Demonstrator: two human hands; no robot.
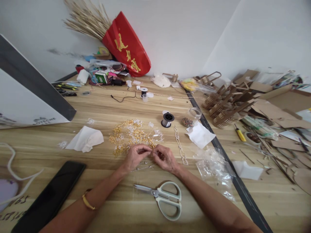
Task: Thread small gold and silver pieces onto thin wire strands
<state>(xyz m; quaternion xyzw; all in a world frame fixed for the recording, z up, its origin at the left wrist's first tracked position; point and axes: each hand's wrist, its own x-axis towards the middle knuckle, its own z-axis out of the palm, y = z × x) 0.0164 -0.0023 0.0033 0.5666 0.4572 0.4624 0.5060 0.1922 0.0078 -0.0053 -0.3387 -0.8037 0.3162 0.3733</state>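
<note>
In the middle of the table my left hand (pixel 136 157) and my right hand (pixel 164 157) meet, thumbs and fingertips pinched close together. Whatever sits between the fingertips is too small to make out. Just beyond them spreads a heap of gold and clear beads (pixel 132 134). Beneath and between the hands lies a thin beaded chain (pixel 144 166). Closer to me rest scissors (pixel 167 199) with pale handles, blades pointing left. A beaded strand (pixel 179 145) lies to the right of my right hand, and a spool of silvery wire (pixel 167 119) stands farther back.
A black phone (pixel 51 195) lies at left, near a white tissue (pixel 85 139). On the right are clear plastic bags (pixel 215 170), a glass jar (pixel 194 116) with small beads, and small woven baskets (pixel 223 105). A red bag (pixel 127 47) leans on the back wall.
</note>
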